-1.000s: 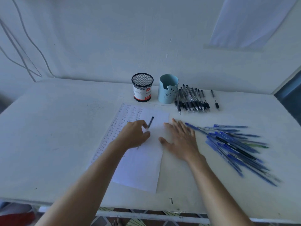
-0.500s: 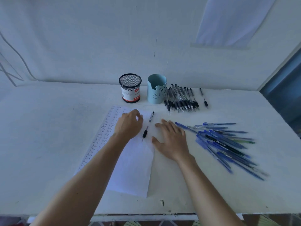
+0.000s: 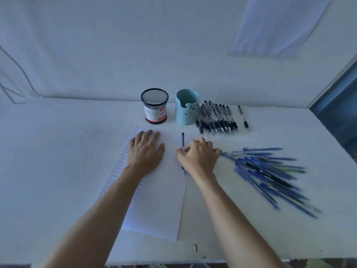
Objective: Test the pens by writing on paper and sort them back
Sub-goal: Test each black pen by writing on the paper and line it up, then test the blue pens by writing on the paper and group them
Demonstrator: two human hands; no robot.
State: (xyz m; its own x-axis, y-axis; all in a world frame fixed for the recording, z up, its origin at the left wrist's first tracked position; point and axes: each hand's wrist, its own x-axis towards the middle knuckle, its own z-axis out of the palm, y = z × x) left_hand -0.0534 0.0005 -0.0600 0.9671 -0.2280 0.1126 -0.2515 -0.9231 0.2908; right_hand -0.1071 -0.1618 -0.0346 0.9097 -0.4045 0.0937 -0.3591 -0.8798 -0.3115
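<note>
A white sheet of paper (image 3: pixel 158 209) with rows of small handwritten words down its left side lies on the table. My left hand (image 3: pixel 145 151) rests flat on the upper part of the sheet, fingers spread. My right hand (image 3: pixel 200 156) is at the sheet's right edge, fingers curled round a black pen (image 3: pixel 182 139). The pen's upper end sticks out above the thumb and its lower end shows below the hand. A row of black pens (image 3: pixel 216 120) lies at the back. A heap of blue pens (image 3: pixel 266 175) lies to the right.
A black mesh cup (image 3: pixel 154 107) and a light blue cup (image 3: pixel 187 110) stand side by side behind the paper. One black pen (image 3: pixel 243 118) lies apart, right of the black row. The table (image 3: pixel 58 161) meets a wall behind; its front edge is near me.
My left hand let go of the black pen, which lay on the paper, then flattened on the sheet. My right hand went from flat on the table to gripping that pen.
</note>
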